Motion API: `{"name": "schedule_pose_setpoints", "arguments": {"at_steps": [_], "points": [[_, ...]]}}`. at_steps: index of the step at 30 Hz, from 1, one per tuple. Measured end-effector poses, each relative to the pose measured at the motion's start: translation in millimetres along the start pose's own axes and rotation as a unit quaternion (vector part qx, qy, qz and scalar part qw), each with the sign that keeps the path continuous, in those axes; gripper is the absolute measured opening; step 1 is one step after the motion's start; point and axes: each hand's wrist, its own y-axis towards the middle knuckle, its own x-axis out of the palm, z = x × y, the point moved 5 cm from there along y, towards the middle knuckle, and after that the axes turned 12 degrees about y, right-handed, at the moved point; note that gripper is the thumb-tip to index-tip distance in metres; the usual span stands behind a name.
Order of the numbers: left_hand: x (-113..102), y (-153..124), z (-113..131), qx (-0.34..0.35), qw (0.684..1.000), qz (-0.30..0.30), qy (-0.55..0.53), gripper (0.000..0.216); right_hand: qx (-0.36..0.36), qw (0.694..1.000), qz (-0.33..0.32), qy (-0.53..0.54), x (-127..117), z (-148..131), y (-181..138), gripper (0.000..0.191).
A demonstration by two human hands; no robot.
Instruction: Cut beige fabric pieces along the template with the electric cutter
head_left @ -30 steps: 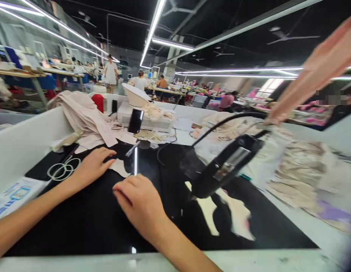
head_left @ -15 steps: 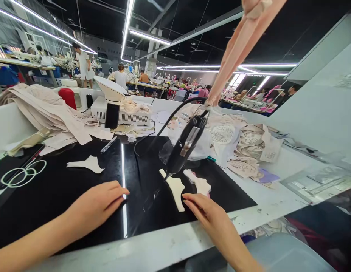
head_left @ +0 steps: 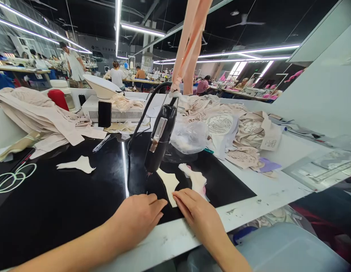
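Observation:
A cream fabric cutout (head_left: pixel 168 182) with a curved edge lies on the black mat (head_left: pixel 87 200) in front of me. My right hand (head_left: pixel 196 209) has thumb and forefinger closed at its lower right edge. From the left, my left hand (head_left: pixel 138 217) comes close to the cutout's lower end; its fingers are bent, with thumb and forefinger slightly apart and nothing visible between them. A black handheld power tool (head_left: pixel 161 134) hangs tip down from peach fabric strips (head_left: pixel 189 45), just above the cutout's upper end. Beside my right hand lies a small stack of similar pieces (head_left: pixel 196 179).
One more white cutout (head_left: pixel 77 164) lies on the mat's left, near pale green rings (head_left: pixel 15 177). Beige fabric piles (head_left: pixel 36 109), a phone (head_left: pixel 104 114), a white vented box (head_left: pixel 126 115) and a clear plastic bag (head_left: pixel 189 138) line the back. Co-workers sit at sewing machines beyond.
My left hand has moved right, towards the cutout. My right hand has closed in on the cutout's lower edge. The hanging tool and strips appear further left and more upright as the view shifts.

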Motion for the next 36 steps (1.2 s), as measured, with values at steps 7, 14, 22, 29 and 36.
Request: {"name": "schedule_pose_setpoints", "arguments": {"at_steps": [7, 14, 22, 29, 36], "points": [[5.2, 10.2, 7.1, -0.027, 0.996, -0.041, 0.07, 0.039, 0.026, 0.999, -0.004, 0.045, -4.2, -2.9, 2.1, 0.03], [4.3, 18.5, 10.0, -0.031, 0.994, -0.066, 0.083, 0.045, 0.052, 0.994, 0.005, 0.094, -5.5, -2.3, 2.2, 0.03], [5.8, 19.5, 10.0, -0.033, 0.995, -0.06, 0.078, 0.038, 0.097, 0.98, 0.047, 0.169, -9.8, 3.0, 7.1, 0.024], [10.5, 18.8, 9.8, -0.025, 0.997, -0.028, 0.06, 0.04, 0.151, 0.945, 0.098, 0.272, -20.2, 9.6, 26.9, 0.023], [8.1, 21.4, 9.7, -0.023, 0.998, -0.03, 0.044, 0.04, 0.128, 0.87, 0.209, 0.428, -33.7, 15.9, 64.4, 0.031]]}}
